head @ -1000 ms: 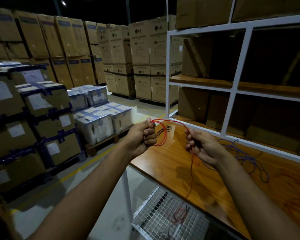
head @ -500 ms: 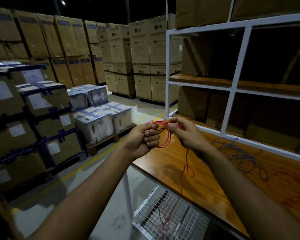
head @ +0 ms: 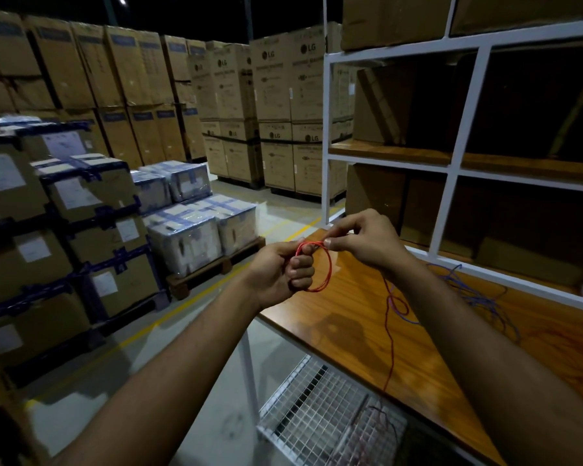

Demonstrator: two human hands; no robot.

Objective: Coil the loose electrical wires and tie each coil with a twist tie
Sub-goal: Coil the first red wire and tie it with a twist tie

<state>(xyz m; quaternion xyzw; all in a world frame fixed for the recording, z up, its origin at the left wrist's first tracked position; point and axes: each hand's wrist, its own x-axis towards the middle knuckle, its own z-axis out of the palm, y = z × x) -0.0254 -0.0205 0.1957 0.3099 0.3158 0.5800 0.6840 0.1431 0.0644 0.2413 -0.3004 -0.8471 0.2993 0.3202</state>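
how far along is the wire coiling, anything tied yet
Done: nothing shows as tied; no twist tie visible. In hand: the left hand grips a small coil of thin red wire, the right hand pinches its top, and a red tail hangs loose. Left: the tangled blue wire on the wooden shelf.

1. Both forearms are bare up to the frame's lower edge; no sleeve shows.
2. The left hand (head: 280, 269) wears no glove, ring or watch.
3. The right hand (head: 367, 240) is likewise ungloved, with short nails.
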